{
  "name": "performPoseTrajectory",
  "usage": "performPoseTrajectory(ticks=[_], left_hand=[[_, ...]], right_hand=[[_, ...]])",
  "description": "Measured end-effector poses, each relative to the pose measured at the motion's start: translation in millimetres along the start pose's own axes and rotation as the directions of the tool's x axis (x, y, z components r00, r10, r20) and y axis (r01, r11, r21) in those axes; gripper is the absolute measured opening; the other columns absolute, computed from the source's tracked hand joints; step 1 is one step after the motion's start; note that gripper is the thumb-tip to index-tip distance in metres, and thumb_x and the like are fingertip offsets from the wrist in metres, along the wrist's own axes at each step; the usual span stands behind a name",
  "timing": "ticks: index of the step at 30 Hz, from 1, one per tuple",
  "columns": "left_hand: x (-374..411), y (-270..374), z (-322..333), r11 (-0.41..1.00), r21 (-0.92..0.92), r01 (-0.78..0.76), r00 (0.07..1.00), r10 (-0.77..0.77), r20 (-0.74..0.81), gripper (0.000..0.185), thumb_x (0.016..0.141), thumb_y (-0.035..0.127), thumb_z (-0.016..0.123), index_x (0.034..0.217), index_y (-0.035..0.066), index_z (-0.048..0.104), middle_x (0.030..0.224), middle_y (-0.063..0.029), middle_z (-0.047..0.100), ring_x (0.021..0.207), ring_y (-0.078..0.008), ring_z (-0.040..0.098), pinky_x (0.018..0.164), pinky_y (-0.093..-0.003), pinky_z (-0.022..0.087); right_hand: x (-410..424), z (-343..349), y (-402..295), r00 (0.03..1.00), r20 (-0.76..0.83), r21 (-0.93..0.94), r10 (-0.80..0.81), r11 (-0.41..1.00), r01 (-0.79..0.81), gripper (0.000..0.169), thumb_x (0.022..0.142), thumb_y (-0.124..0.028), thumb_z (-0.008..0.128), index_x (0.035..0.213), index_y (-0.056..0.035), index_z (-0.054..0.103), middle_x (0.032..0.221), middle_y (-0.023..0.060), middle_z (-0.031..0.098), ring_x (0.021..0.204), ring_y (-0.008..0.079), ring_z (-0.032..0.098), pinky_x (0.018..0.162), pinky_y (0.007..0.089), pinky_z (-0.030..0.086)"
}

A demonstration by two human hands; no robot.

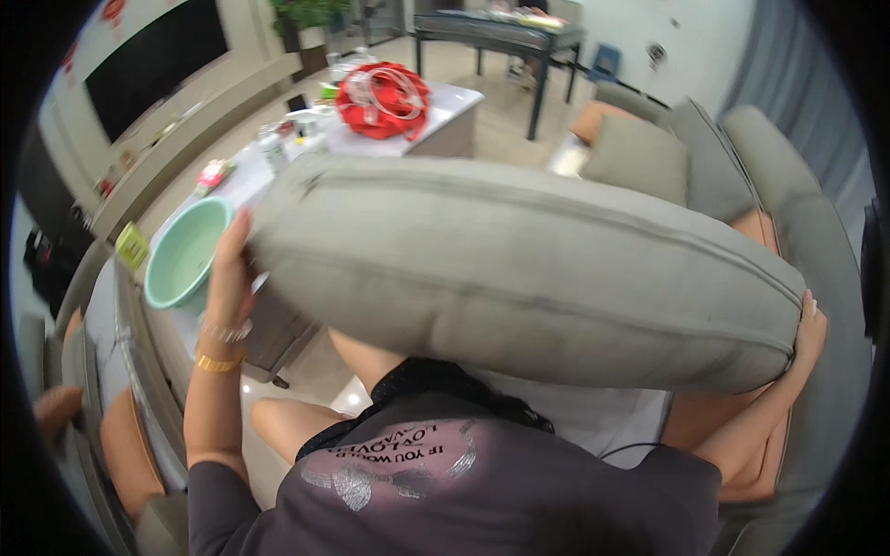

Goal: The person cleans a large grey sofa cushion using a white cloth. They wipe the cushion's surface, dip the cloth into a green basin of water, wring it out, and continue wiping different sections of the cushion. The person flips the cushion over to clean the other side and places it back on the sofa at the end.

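Observation:
A large grey-green sofa cushion [514, 271] with piped seams spans the space in front of my chest, raised off the sofa. My left hand [235, 267] grips its left end, fingers partly hidden behind the fabric. At the other end my right hand [808, 333] holds the cushion's right edge, the thumb lying along the seam. Below the cushion, a pale cover [584, 417] shows on the seat beside my legs. Close to my left hand stands a mint-green plastic basin [182, 260] on the coffee table.
The coffee table [445, 111] carries a red bundle [382, 101], bottles [272, 147] and a small packet [212, 175]. A grey sofa [820, 257] with a loose cushion [636, 158] runs along the right. Another sofa [128, 361] stands at left, and a dark-legged table [487, 35] stands behind.

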State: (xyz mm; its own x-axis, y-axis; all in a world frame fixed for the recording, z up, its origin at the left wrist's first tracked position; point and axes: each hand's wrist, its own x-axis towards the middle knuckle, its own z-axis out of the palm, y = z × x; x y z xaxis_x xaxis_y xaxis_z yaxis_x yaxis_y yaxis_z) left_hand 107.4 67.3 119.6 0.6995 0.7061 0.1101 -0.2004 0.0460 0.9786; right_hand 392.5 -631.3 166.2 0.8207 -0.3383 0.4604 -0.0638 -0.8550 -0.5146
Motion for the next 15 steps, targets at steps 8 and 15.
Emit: performPoseTrajectory(ticks=[8, 15], left_hand=[[145.4, -166.9, 106.1, 0.993, 0.030, 0.115, 0.980, -0.118, 0.162, 0.062, 0.078, 0.034, 0.062, 0.129, 0.018, 0.031, 0.102, 0.0039, 0.051, 0.083, -0.0088, 0.045, 0.069, -0.0248, 0.032], [137.5, -169.7, 102.8, 0.976, 0.215, 0.032, 0.944, -0.100, 0.315, 0.085, 0.078, 0.024, 0.064, 0.138, 0.008, 0.005, 0.124, -0.0097, 0.043, 0.110, -0.0189, 0.043, 0.087, -0.0279, 0.035]], right_hand=[[-49.8, 26.4, 4.8, 0.978, -0.158, -0.206, 0.137, 0.964, -0.168, 0.066, 0.080, -0.058, 0.040, 0.100, 0.0026, 0.058, 0.095, 0.0218, 0.059, 0.092, 0.0368, 0.054, 0.080, 0.0388, 0.040], [-100.8, 49.9, -94.2, 0.941, -0.044, 0.207, -0.336, 0.918, 0.337, 0.048, 0.090, -0.043, 0.036, 0.107, -0.0005, 0.052, 0.096, 0.0198, 0.058, 0.089, 0.0347, 0.054, 0.078, 0.0374, 0.039]])
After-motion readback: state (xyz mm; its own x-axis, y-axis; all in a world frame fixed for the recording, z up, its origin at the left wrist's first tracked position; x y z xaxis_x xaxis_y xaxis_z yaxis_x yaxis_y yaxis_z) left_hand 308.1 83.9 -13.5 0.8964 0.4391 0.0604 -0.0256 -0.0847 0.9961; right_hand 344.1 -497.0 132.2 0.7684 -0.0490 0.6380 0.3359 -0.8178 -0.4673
